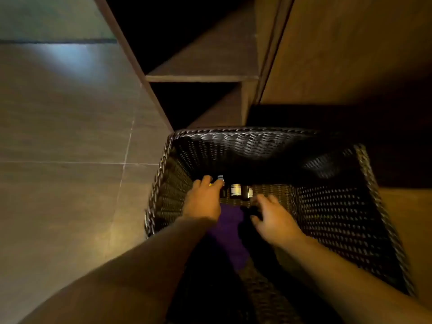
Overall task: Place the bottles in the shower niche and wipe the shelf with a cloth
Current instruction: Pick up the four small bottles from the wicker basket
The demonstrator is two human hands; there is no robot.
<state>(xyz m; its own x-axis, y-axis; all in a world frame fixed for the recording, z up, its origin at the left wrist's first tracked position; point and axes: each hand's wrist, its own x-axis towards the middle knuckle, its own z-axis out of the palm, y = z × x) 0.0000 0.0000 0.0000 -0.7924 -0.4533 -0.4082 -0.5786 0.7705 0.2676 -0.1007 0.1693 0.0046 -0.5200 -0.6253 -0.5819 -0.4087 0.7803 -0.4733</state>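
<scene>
Both hands down in the basket (374,183). Bottles (236,191) stand upright at twelve o'clock. My left hand (203,200) is nearest, fingers touching one, grip unclear; right hand (273,218) spread, empty, beside the cloth (230,226).

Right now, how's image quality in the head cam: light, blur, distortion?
Head view: dim, warm light; glare patch on the floor tiles; basket interior deep in shadow, so the bottles barely resolve; both hands, left hand and right hand, slightly motion-blurred; wide-angle bends the shelf edges.
</scene>
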